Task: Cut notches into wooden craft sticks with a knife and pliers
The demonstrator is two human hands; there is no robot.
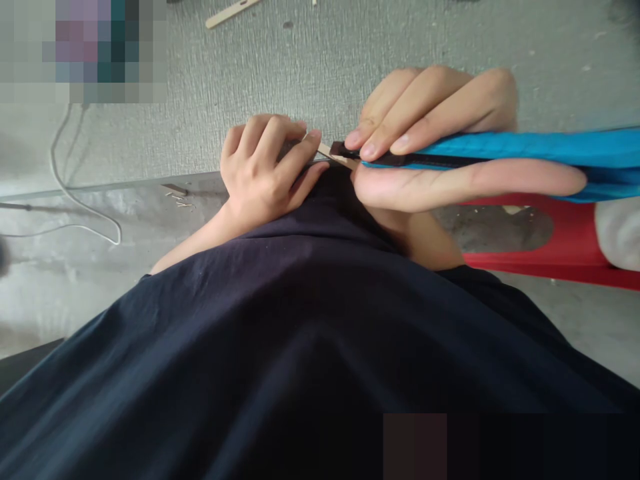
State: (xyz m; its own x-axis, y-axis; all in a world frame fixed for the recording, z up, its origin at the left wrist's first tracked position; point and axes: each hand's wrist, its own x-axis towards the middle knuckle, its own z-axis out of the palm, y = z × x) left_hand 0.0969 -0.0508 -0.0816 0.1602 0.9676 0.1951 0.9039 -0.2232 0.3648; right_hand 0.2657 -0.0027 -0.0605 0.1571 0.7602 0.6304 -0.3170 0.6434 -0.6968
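Observation:
My right hand [435, 103] is closed around a blue utility knife [530, 143], thumb below and fingers above. The knife lies nearly level, with its dark front end pointing left toward my other hand. A thin metal blade seems to reach out over a pale wooden craft stick [343, 160]. My left hand [263, 160] rests at the table's near edge, thumb and forefinger pinching the stick's left end. The stick slants down to the right, and its far end is partly hidden by my right hand. The blade's exact contact with it is hard to make out.
Another wooden craft stick [233, 13] lies on the textured grey table [200, 87] at the top. A white cable [63, 177] hangs over the left edge. Below are wood scraps [176, 192] on the floor and a red plastic stool [575, 233] at right.

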